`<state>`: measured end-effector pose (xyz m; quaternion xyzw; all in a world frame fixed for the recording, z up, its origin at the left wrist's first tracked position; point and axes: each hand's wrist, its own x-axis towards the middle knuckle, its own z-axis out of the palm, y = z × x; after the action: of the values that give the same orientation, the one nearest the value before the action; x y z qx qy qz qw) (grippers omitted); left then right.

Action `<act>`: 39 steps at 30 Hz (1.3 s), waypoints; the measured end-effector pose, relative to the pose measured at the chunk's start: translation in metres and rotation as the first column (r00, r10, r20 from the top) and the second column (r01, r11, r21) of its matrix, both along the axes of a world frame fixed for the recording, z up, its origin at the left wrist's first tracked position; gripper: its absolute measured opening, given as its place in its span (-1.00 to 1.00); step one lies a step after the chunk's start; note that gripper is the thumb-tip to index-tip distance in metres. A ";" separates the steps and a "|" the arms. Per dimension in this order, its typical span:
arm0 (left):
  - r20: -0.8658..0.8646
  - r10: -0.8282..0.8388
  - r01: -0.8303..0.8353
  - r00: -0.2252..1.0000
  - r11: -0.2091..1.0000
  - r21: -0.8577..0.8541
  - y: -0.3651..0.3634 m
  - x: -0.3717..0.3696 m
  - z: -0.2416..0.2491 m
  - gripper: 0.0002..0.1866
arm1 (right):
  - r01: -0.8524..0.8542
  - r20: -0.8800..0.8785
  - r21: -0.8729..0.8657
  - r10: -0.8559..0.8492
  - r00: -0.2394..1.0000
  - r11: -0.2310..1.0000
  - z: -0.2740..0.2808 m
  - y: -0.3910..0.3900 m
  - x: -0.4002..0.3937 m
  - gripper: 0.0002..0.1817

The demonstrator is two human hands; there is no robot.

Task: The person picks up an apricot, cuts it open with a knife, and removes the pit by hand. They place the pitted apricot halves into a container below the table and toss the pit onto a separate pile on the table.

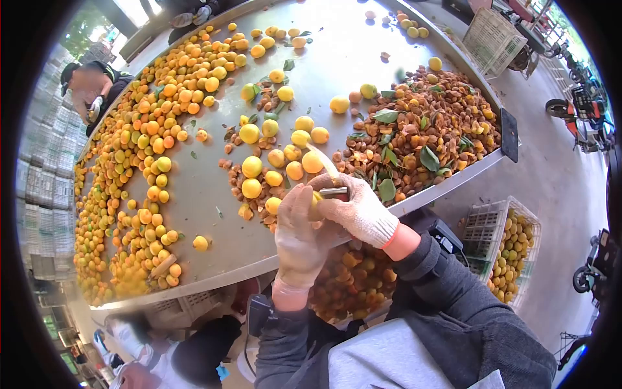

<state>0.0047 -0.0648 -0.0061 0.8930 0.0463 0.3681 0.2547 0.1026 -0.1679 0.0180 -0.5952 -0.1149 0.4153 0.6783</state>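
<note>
Both gloved hands meet over the near edge of the metal table [246, 264]. My left hand [302, 233] is closed around a yellow fruit [315, 206], mostly hidden by the fingers. My right hand [359, 209] grips a small metal tool [334, 192] against that fruit. A pale curved strip [324, 162] rises above the tool. Just beyond my hands are loose yellow fruits [251, 166] among brown pits. To their right lies a heap of brown pits and scraps [421, 129] with green leaves.
Many orange fruits [146, 129] cover the table's left side. A dark phone-like object [509, 135] is at the right edge. Below are a crate of fruit [512, 253] and a container of fruit [353, 279]. Other people are at the far left [97, 84] and lower left [175, 363].
</note>
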 end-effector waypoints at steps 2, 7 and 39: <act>-0.116 -0.023 -0.024 0.993 0.922 -0.387 0.003 -0.008 -0.001 -0.47 | -0.082 -0.008 0.003 0.082 0.997 0.997 0.001 0.001 0.001 -0.57; -0.020 -0.109 0.097 0.994 0.945 -0.312 0.020 -0.018 -0.001 -0.52 | -0.209 0.000 0.031 0.210 0.978 0.977 -0.003 0.004 0.003 -0.59; 0.032 -0.008 0.032 0.999 0.009 -0.999 0.020 -0.008 -0.001 -0.41 | 0.478 -0.118 0.462 -0.482 0.868 0.747 0.051 0.033 0.000 -0.77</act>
<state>-0.0034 -0.0445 -0.0070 0.4526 0.2770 0.2330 0.8149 0.1026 -0.1351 0.0695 -0.4207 -0.0597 0.1833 0.8865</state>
